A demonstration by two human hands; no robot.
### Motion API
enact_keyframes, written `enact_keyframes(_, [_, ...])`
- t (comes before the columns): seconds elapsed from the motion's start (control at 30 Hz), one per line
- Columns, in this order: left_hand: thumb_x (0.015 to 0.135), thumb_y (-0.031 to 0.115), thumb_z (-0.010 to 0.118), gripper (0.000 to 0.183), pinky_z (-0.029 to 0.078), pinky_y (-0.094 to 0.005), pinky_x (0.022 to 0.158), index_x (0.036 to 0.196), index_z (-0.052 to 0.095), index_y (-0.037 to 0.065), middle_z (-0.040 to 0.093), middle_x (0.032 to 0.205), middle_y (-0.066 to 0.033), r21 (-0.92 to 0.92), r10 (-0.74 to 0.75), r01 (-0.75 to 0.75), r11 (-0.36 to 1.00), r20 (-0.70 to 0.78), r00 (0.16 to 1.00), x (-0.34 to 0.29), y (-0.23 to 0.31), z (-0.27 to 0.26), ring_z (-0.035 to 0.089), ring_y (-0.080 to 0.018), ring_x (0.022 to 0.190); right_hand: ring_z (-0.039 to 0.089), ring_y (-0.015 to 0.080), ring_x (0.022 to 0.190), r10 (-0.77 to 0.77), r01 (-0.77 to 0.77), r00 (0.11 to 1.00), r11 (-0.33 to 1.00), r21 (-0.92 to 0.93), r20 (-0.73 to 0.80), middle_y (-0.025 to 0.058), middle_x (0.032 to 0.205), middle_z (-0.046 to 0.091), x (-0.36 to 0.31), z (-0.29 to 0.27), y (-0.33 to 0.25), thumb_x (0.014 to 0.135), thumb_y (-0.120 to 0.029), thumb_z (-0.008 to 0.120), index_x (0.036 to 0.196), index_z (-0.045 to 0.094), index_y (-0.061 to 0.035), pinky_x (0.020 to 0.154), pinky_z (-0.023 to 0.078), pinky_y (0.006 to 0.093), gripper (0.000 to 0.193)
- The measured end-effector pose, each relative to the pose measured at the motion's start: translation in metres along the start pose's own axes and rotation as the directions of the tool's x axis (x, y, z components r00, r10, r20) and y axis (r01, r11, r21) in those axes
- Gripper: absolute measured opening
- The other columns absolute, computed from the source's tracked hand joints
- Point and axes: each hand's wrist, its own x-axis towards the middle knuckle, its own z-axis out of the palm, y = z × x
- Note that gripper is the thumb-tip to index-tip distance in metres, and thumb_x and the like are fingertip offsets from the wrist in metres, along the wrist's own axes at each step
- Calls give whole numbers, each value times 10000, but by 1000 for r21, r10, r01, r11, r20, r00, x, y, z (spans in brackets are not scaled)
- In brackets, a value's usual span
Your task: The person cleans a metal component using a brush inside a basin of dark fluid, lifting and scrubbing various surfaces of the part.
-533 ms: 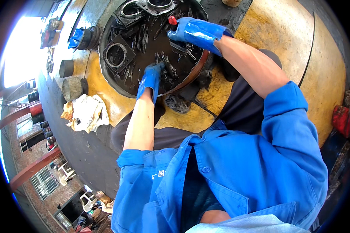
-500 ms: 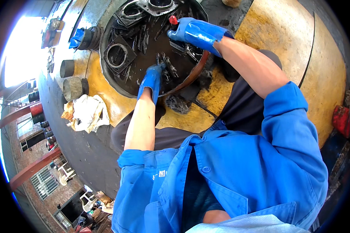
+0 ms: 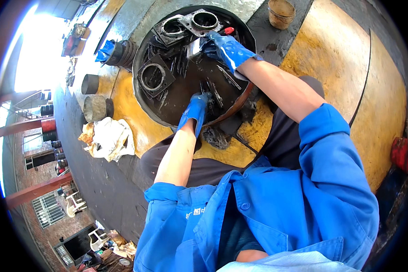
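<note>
My right hand (image 3: 229,49), in a blue rubber glove, is closed around a red-handled tool (image 3: 230,30) over a round basin (image 3: 139,105) of dark, oily liquid. The tool's bright, flat metal end (image 3: 194,47) seems to stick out to the left of the fingers. My left hand (image 3: 196,109), also gloved, reaches into the near part of the basin. Its fingers close on thin dark metal strips (image 3: 215,93), and the fingertips are partly hidden. Square metal plates with round holes (image 3: 156,76) lie at the basin's left and far side, with more strips between them.
A rusty bucket (image 3: 281,13) stands beyond the basin on the right. Cylindrical metal sleeves (image 3: 95,108) and a crumpled white cloth (image 3: 109,138) are on the left. A dark rag-like clump (image 3: 216,137) lies between the basin and my legs. Yellowish boards (image 3: 331,59) cover the floor.
My right hand has moved left across the basin and turned the tool, so its red end now points away to the right. The left hand stays by the strips. The view has shifted.
</note>
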Motion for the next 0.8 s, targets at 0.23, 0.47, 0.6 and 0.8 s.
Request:
enact_keyframes(0.23, [966,195,650,280,571,-384,799,1191,700,36,743,1001,-130,-41,76,-72,997,103,992,-35,5,-6,706,-264,850,681,225,891,262,-250,965,940,231,-22,114,991,722,6,2,8,1049,-387,557,1189,663,-15,834,555,373,412])
enact_keyframes(0.47, [957,206,670,325,519,-343,887,1218,691,14,735,1056,-104,-146,100,-75,986,174,980,-75,36,18,675,-216,960,735,225,840,144,-203,979,706,-678,-143,137,896,759,-37,-38,-37,1051,-440,533,1089,716,17,747,573,378,494])
enact_keyframes(0.6, [975,241,655,349,490,-343,903,1233,693,9,734,1068,-100,161,164,-177,971,93,982,-71,34,8,647,-191,972,737,178,778,83,-169,985,284,-944,-151,136,878,778,-65,1,-77,1011,-537,564,1117,743,3,753,569,351,579])
enact_keyframes(0.8, [983,271,614,377,505,-370,814,1155,692,-55,734,986,-120,162,190,-213,964,143,971,-77,39,6,650,-218,872,738,247,818,440,-172,897,446,-878,48,168,911,769,-107,44,-68,984,-583,582,1078,743,9,802,556,401,620])
